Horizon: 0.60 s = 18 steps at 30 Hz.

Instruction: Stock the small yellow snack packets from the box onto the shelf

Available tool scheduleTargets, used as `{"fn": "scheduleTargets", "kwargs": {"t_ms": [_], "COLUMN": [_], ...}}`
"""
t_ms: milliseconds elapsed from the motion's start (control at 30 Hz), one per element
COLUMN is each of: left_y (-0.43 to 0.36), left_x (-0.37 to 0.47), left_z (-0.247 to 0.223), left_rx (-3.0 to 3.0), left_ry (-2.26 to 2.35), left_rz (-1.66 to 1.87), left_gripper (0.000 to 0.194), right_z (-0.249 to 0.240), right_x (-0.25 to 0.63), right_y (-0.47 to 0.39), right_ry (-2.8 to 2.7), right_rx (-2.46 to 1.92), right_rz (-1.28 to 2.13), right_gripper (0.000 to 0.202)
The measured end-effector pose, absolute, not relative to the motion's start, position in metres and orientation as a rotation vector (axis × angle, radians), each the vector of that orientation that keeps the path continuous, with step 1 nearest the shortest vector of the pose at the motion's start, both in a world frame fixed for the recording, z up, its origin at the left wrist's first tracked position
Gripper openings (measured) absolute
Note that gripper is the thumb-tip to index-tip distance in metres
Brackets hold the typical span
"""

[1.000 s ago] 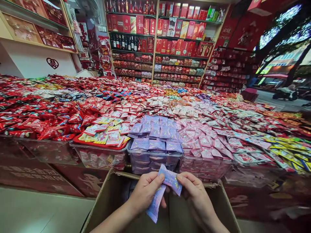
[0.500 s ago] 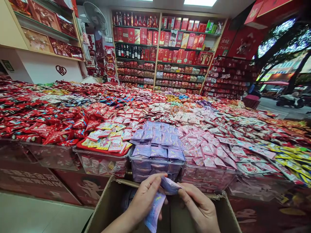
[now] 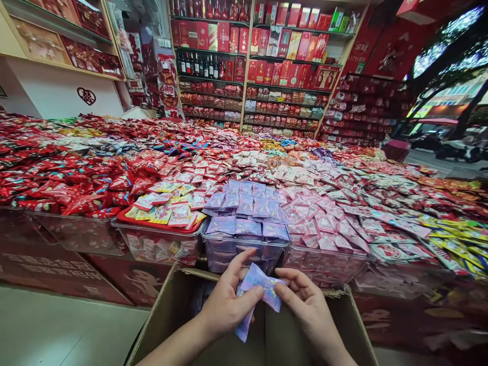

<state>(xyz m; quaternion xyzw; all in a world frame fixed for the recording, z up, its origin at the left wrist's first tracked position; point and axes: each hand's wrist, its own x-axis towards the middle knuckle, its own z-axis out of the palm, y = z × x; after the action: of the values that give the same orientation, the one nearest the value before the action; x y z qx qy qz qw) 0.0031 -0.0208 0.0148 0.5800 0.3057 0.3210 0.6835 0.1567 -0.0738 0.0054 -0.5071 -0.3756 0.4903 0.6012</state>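
Above an open cardboard box (image 3: pixel 155 325), my left hand (image 3: pixel 229 300) holds purple packets, its thumb pressed on the upper packet (image 3: pixel 263 285). A second packet hangs below it, partly hidden by the fingers. My right hand (image 3: pixel 305 305) pinches the right end of the upper packet between thumb and fingers. Just beyond my hands stands a clear bin (image 3: pixel 244 244) heaped with similar purple packets in rows. Inside the box, at the left, some dark purple packets show beside my left wrist.
Pink packets (image 3: pixel 320 218) fill the bin to the right. To the left is a red-rimmed bin (image 3: pixel 160 229) of yellow and pink packets. Red packets (image 3: pixel 87 188) lie farther left. Shelves (image 3: pixel 249 66) with bottles and boxes stand behind.
The upper packet has turned to show its flat printed face. My left index finger has lifted and spread. The view has tipped slightly downward.
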Motion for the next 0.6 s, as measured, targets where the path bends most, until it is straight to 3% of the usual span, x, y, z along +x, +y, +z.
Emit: {"fn": "scheduleTargets", "kwargs": {"t_ms": [100, 267, 600], "left_y": [-0.019, -0.016, -0.017], "left_x": [0.003, 0.002, -0.001], "left_z": [0.013, 0.01, 0.011], "left_rx": [1.265, 1.293, 1.536], "left_ry": [0.661, 0.722, 0.684], "left_rz": [0.703, 0.563, 0.547], "left_gripper": [0.07, 0.034, 0.03], "right_z": [0.002, 0.003, 0.004], "right_x": [0.158, 0.154, 0.163], "right_y": [-0.073, -0.078, -0.08], "right_ry": [-0.851, -0.879, -1.137], "right_rx": [-1.183, -1.219, -1.177], "right_rz": [1.082, 1.004, 1.074], "right_gripper": [0.026, 0.022, 0.021]}}
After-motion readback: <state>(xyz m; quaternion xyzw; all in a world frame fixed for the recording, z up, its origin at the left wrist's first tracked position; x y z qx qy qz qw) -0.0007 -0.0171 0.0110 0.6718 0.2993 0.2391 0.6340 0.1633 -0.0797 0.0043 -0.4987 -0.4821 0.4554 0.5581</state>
